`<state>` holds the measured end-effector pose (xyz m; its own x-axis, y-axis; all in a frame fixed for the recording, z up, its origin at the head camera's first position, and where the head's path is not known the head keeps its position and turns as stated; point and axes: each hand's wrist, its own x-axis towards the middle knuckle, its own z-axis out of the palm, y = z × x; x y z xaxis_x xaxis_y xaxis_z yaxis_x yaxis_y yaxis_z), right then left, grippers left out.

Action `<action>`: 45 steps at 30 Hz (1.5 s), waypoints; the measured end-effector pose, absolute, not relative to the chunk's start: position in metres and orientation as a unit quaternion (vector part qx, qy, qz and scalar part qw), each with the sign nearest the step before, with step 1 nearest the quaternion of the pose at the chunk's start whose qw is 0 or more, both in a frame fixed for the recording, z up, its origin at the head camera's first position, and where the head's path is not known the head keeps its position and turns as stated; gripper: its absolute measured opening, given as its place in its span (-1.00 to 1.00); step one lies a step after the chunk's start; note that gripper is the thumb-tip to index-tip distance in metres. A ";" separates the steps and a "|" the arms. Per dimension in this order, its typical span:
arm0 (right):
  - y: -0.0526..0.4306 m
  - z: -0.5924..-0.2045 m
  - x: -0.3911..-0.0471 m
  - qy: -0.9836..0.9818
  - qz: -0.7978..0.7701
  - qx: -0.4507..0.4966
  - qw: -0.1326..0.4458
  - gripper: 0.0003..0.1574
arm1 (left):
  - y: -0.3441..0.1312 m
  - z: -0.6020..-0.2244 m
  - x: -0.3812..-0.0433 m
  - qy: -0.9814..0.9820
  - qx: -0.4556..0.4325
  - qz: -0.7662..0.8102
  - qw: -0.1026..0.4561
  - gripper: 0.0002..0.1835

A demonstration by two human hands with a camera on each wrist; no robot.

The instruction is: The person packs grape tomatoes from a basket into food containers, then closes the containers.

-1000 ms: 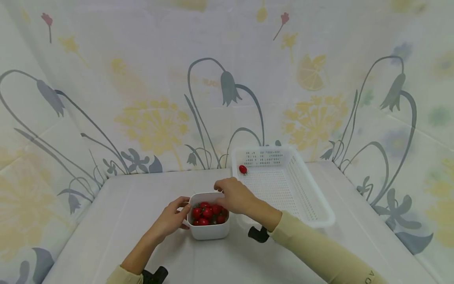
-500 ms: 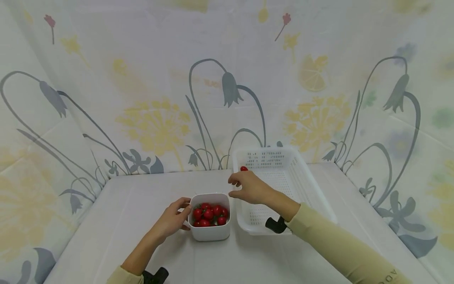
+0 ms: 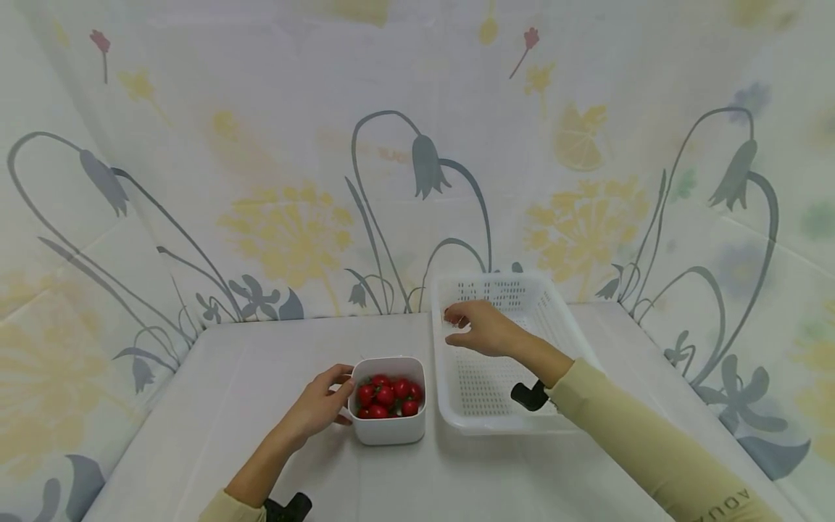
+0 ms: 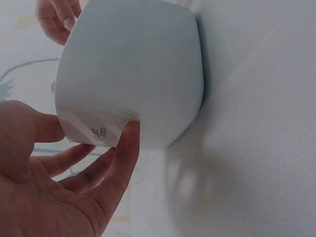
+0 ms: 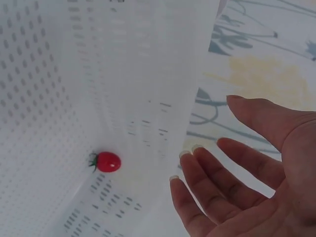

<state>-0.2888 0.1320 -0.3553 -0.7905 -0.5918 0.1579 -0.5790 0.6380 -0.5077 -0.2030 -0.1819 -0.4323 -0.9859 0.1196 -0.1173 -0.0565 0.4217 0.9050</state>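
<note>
In the head view my left hand (image 3: 318, 407) rests its fingertips against the left side of a small white box (image 3: 389, 433). Several red cherry tomatoes (image 3: 385, 395) lie inside that box. The left wrist view shows the fingers spread along the box's wall (image 4: 131, 64). My right hand (image 3: 489, 330) hangs over the left part of a white perforated basket (image 3: 479, 420), holding nothing. Its thumb and fingers are apart in the right wrist view. One cherry tomato (image 5: 108, 162) with a green stem lies in the basket's corner; the right hand mostly hides it in the head view.
Box and basket stand side by side on a white-covered table (image 3: 261, 384), with a narrow gap between them. A flower-printed cloth (image 3: 293, 145) rises behind the table. The basket's raised rim (image 3: 583, 348) runs along its right side.
My right hand has moved out of the white box, rightward and away from me, over the basket, and now covers the tomato there. My left hand stays at the box.
</note>
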 end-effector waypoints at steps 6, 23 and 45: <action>0.141 -0.357 -0.302 0.905 -0.279 -0.320 0.003 -0.64 | -0.181 -0.431 -0.203 0.841 0.018 0.535 0.080 -0.66; 0.162 -0.389 -0.357 0.916 -0.313 -0.244 0.050 -0.50 | -0.181 -0.431 -0.203 0.839 0.028 0.537 0.084 -0.65; 0.145 -0.429 -0.391 0.896 -0.405 -0.110 0.148 -0.30 | -0.180 -0.431 -0.203 0.845 0.013 0.528 0.079 -0.68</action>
<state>-0.3906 0.1446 -0.4287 -0.9324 -0.3161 -0.1755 -0.0774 0.6486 -0.7572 -0.2026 -0.1803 -0.4311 -0.9871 0.1054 -0.1203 -0.0619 0.4421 0.8948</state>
